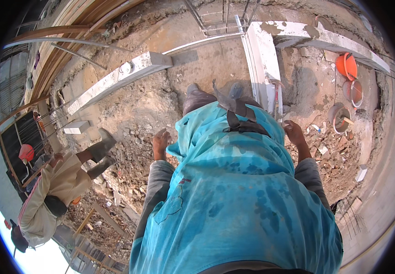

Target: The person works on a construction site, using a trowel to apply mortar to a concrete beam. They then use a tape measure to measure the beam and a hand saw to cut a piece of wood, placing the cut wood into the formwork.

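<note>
Here, we're dangling our left hand (160,141) and right hand (293,132), both loosely half-curled and seemingly empty, beside our stained turquoise cloth shirt (234,192).

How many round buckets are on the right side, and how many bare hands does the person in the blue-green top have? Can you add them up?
Round buckets, one bright orange bucket and two duller buckets: 3
Bare hands below grey sleeves, left hand and right hand: 2
Total: 5

Turquoise shirt (234,182) — shoes (237,90) perhaps grey
</note>
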`<state>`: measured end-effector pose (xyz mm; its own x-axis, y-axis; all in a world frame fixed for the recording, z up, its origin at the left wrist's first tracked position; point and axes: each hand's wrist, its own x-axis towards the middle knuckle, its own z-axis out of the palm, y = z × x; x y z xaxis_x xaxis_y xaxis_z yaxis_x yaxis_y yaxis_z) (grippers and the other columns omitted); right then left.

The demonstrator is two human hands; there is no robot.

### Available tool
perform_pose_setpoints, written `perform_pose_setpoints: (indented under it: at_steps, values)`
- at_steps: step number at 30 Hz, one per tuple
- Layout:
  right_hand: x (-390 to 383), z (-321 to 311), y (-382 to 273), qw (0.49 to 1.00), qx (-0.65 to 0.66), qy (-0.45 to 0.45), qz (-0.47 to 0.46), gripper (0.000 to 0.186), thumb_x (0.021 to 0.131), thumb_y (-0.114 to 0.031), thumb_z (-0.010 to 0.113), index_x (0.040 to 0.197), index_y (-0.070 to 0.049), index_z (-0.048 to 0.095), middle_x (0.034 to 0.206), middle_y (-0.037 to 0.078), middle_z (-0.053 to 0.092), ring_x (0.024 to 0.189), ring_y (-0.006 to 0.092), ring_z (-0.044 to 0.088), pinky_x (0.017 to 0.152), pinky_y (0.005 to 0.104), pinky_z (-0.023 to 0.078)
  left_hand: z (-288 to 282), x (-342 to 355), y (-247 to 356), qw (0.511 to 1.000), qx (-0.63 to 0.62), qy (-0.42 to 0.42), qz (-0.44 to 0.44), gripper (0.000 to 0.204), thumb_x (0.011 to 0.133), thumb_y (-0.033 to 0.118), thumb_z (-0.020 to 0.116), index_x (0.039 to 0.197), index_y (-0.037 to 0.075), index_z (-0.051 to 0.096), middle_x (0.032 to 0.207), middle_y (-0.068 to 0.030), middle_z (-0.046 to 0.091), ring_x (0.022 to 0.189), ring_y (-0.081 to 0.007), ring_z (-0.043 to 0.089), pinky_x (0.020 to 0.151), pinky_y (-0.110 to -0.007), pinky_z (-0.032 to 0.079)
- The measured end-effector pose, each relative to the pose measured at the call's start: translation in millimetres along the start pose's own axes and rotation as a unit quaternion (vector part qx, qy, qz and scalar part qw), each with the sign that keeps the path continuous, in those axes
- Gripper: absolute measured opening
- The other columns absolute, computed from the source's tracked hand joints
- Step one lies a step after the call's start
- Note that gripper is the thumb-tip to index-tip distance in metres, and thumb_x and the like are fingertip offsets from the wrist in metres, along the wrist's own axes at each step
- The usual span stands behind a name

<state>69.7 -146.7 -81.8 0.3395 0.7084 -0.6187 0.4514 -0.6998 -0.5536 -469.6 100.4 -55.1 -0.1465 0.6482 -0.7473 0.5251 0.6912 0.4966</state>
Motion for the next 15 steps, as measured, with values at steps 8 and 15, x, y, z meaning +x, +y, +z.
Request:
perform_pose_setpoints:
  at_steps: [8,15]
  values:
    - [26,11,-2,0.993,0.053,0.002,0.109,0.037,0.082,-0.015,0.057,0.116,-0.003,0.058,0.098,0.020,0.066,0.091,0.0313,0.064,0.081,0.0383,0.049,-31,-10,48,0.994,0.101,-0.023,0.034,0.045,0.088,0.026,0.060,0.125,0.001,0.055,0.102,-0.0091,0.067,0.091,-0.0177,0.066,0.071,-0.029,0.050]
    - [39,11,-39,0.995,0.046,0.072,0.057,0.040,0.085,-0.024,0.053,0.118,-0.001,0.056,0.101,0.027,0.062,0.094,0.0424,0.059,0.084,0.0465,0.046,-35,20,87,0.991,0.106,-0.076,0.009,0.046,0.090,0.023,0.057,0.130,0.001,0.050,0.112,-0.0148,0.064,0.095,-0.0236,0.064,0.075,-0.036,0.051]
